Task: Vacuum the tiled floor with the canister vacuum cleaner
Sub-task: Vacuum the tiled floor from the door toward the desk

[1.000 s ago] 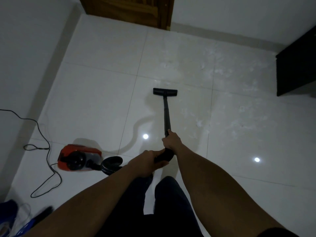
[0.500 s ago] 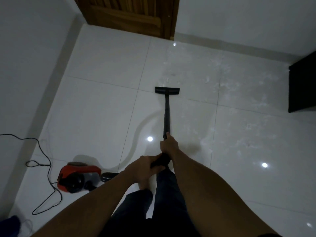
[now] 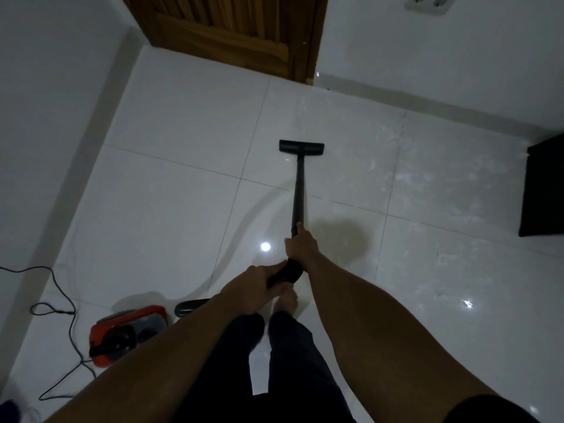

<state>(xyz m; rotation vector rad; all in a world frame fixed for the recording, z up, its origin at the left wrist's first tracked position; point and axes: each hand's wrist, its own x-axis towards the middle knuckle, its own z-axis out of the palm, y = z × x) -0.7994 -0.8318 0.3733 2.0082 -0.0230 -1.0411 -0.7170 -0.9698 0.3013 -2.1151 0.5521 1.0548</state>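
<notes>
the long black vacuum wand (image 3: 297,190) is running almost straight away from the person toward the brown slatted wooden door (image 3: 241,29), its long axis lying close to the line of the forearms and leaning only slightly left at the far end. the flat black floor nozzle (image 3: 301,147) is sitting on the glossy white tiled floor (image 3: 171,215), well ahead of both hands and set crosswise to the wand. the right hand (image 3: 300,247) is wrapping its fingers round the near end of the wand and is the nearer of the two to the nozzle. the left hand (image 3: 256,285) is clamping the black curved handle (image 3: 287,273) just behind it, closer to the body. both hands are closed on the tool, neither hanging free. the red and black canister body (image 3: 128,334) is lying on the floor to the person's left, near the left leg, with the black ribbed hose (image 3: 190,306) showing beside it and the thin black power cord (image 3: 65,312) trailing toward the left wall. judgement: a pale dusty smeared patch (image 3: 427,175) is lying to the right of the nozzle, so the coming stroke is likely calling for the far end to swing rightward, the right hand steering and the left pivoting. the cord is lying well apart from that path.
</notes>
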